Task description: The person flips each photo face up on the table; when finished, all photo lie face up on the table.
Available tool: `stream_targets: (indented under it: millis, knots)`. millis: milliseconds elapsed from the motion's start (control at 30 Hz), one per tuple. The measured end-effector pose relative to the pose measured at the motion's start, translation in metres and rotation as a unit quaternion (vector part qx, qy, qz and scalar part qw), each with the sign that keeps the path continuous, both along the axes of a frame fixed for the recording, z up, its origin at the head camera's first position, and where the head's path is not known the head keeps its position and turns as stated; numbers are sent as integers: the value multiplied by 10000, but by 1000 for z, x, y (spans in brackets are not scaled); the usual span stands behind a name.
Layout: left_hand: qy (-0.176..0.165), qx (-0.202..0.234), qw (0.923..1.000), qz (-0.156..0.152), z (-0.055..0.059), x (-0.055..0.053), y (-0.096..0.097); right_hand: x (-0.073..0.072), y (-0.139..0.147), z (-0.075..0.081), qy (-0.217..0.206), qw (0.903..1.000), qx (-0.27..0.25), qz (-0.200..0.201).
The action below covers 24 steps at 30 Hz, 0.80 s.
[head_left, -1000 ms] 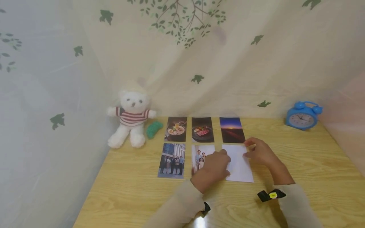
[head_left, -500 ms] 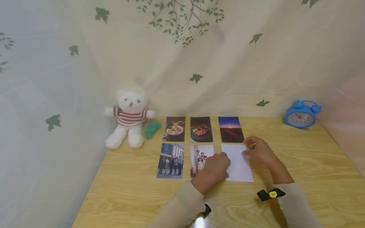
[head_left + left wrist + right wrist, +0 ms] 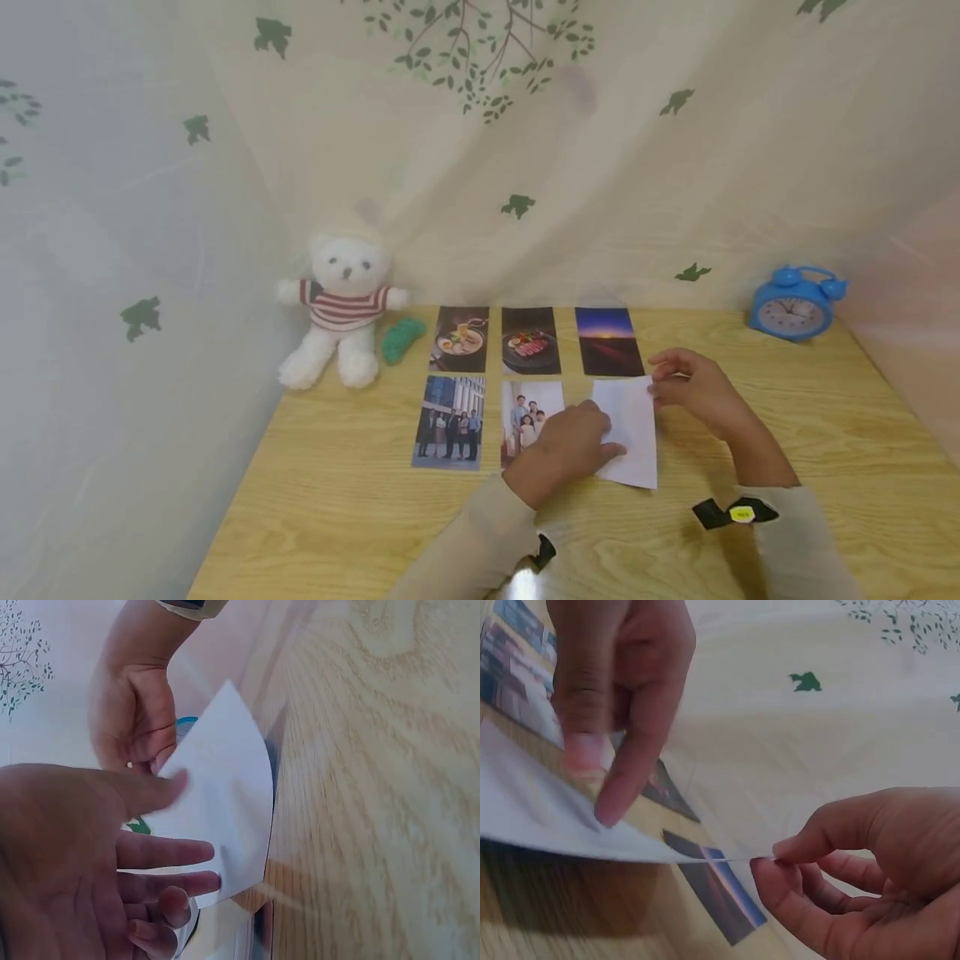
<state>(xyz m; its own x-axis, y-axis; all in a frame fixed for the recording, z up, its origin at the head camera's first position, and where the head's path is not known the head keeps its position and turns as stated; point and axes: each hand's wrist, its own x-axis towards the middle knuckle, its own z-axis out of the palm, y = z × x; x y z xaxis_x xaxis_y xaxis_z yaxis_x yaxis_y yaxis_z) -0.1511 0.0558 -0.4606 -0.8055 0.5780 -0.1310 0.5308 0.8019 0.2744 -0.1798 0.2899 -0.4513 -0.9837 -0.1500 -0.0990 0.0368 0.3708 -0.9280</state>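
Observation:
A white card (image 3: 636, 433), blank on the side that shows, is lifted at its right edge and bows in the left wrist view. My right hand (image 3: 697, 396) pinches its upper right corner between thumb and fingers, as the right wrist view confirms. My left hand (image 3: 566, 450) reaches over the family photo (image 3: 523, 412), partly hiding it. Its extended fingertips (image 3: 206, 881) touch the card's white face, and the thumb stands apart from the fingers. Just behind the card lies the sunset photo (image 3: 609, 343). The card's other face is hidden.
Left of these lie a noodle bowl photo (image 3: 459, 340), a steak photo (image 3: 531, 342) and an office group photo (image 3: 448, 425). A white teddy bear (image 3: 347, 312) sits at the back left beside a green knitted piece (image 3: 402, 339). A blue alarm clock (image 3: 797, 307) stands back right.
The card's right edge has come up and shifted left, so it looks narrower. My right hand has moved slightly up and right; my left thumb has stretched out.

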Motion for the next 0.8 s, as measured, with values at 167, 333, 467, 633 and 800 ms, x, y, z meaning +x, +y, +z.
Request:
stream_targets:
  millis: [167,333,467,633,800]
  knots:
    - [-587,638,9962,32,2,1,4,6,-11,11,173,9964,-834,-26]
    - [-821,1320,9876,-203,3,0,6,10,-25,17,333,9925,-1177,-26]
    - [-809,1920,9780,-107,7,-1,5,10,-31,15,381,9962,-778,71]
    - [-699,2383,9673,512,6,-3,1,8,-31,10,315,9984,438,179]
    - [-757,2175,9673,1064,0,-5,-2,5,-36,1,142,9882,1412,571]
